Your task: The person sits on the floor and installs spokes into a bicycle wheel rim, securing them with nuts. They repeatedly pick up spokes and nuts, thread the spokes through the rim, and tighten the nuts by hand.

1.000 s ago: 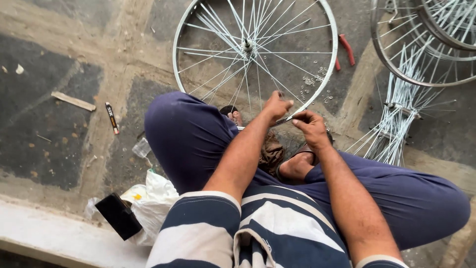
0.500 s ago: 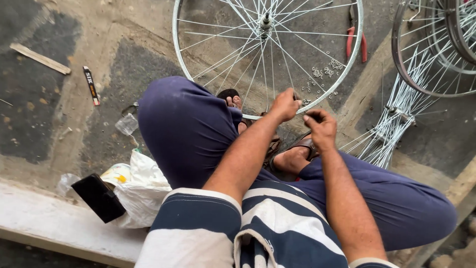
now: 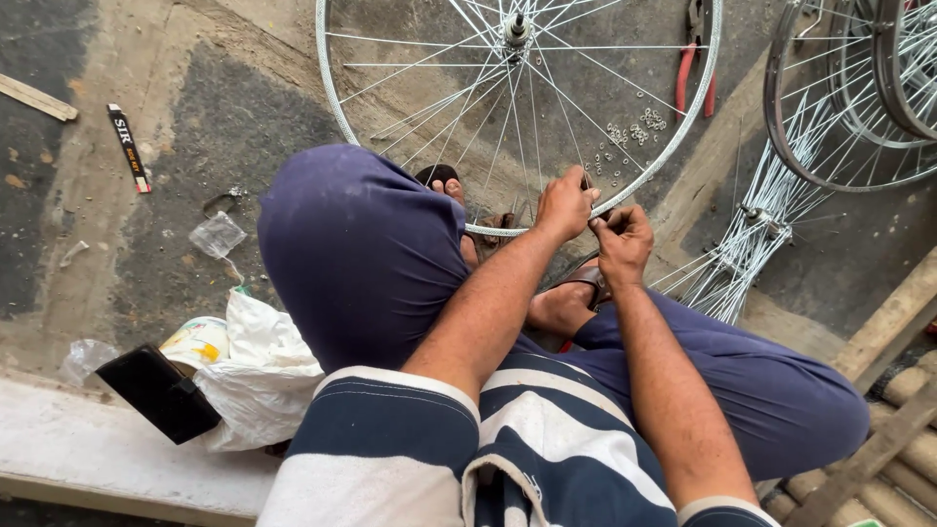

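Over the lap, the left hand (image 3: 564, 203) and right hand (image 3: 623, 242) meet at the near rim of the bicycle wheel (image 3: 517, 107), fingers pinched on it, forearms stretched forward. Red pliers (image 3: 695, 68) and loose spokes (image 3: 742, 254) lie on the stained concrete floor (image 3: 195, 117).

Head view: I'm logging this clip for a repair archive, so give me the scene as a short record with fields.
Setting: a seated person on a concrete floor
Left hand: fingers pinched at the near rim of the bicycle wheel
Right hand: beside the left, fingers closed at the same spot; what it grips is too small to tell
On floor inside wheel: small metal nuts
Beyond rim: red-handled pliers
Right side: more wheels, loose spokes
Left side: white plastic bag, black box
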